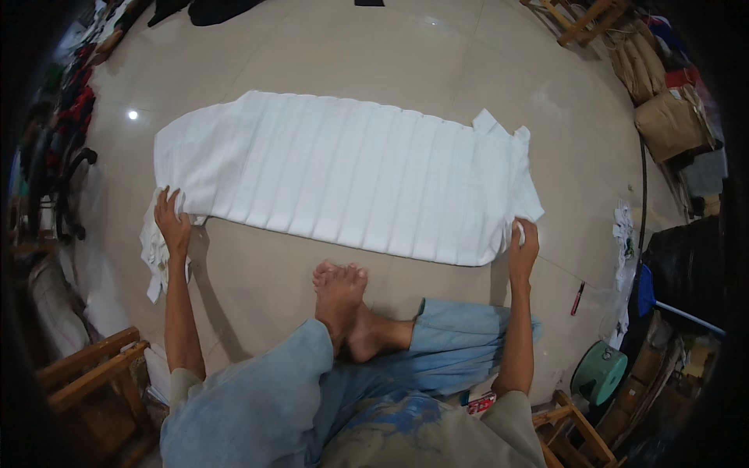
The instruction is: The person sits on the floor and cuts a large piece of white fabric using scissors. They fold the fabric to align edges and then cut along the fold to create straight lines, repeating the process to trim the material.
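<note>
A long white cloth (pixel 351 175) lies on the floor in front of my bare feet. Parallel ridges run across it, like overlapped layers; I cannot tell whether it is one piece or several. My left hand (pixel 172 222) rests at its left near corner, fingers spread on the fabric. Beneath and beside that wrist is a crumpled white cloth piece (pixel 154 253). At the right near corner, my right hand (pixel 524 243) has its fingers curled closed on the edge of the long cloth. Loose flaps stick up at that right end.
Pale glossy tiles form the floor (pixel 437 62). A red-and-black pen-like stick (pixel 577 299) lies to the right, near a green round reel (pixel 599 373) and a blue broom (pixel 646 290). Brown bags (pixel 675 123) stand far right. Wooden stools (pixel 94 366) flank me.
</note>
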The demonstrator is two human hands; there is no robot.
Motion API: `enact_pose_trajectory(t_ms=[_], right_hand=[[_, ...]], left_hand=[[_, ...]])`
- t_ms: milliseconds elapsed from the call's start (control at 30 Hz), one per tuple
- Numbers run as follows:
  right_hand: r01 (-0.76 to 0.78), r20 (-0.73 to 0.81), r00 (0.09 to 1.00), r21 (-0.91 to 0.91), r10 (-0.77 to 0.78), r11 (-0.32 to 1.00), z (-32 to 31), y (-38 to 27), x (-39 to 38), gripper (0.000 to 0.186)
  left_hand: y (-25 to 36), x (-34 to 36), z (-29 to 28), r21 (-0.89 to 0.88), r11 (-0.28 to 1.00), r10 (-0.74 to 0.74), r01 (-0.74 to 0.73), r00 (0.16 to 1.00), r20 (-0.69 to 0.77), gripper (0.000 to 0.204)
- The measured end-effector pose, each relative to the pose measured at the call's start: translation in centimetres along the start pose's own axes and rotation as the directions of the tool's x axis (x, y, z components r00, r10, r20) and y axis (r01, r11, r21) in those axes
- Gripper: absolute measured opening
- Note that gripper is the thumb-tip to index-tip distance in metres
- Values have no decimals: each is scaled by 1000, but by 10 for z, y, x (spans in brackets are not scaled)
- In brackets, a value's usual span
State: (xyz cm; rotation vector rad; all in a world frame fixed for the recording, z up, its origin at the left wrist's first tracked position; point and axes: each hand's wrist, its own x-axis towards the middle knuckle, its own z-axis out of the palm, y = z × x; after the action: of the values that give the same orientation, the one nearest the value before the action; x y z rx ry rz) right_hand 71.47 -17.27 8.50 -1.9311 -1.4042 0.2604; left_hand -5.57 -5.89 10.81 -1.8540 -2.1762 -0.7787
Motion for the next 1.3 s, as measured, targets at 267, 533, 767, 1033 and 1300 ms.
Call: enact_pose_trajectory(t_ms=[267, 533, 767, 1033, 1300], right_hand=[[-278, -251, 948, -351, 196, 894, 33, 91, 149, 49], [-285, -369, 923, -457, 112, 843, 8, 94, 147, 38], [-722, -431, 672, -204, 602, 661, -72, 174, -6, 37], [-290, -159, 952, -190, 262, 938, -20, 91, 70, 28], [-452, 316, 776, -325, 546, 831, -30, 75, 92, 34]], left_hand=[[121, 35, 103, -172, 883, 469, -437, 841, 270, 57], [147, 1, 169, 3, 945, 288, -328, 832, 475, 66], [142, -1, 167, -5, 929, 333, -371, 829, 449, 61], [120, 5, 143, -2, 901, 373, -433, 774, 512, 58], [119, 1, 148, 2, 908, 364, -419, 791, 492, 57]])
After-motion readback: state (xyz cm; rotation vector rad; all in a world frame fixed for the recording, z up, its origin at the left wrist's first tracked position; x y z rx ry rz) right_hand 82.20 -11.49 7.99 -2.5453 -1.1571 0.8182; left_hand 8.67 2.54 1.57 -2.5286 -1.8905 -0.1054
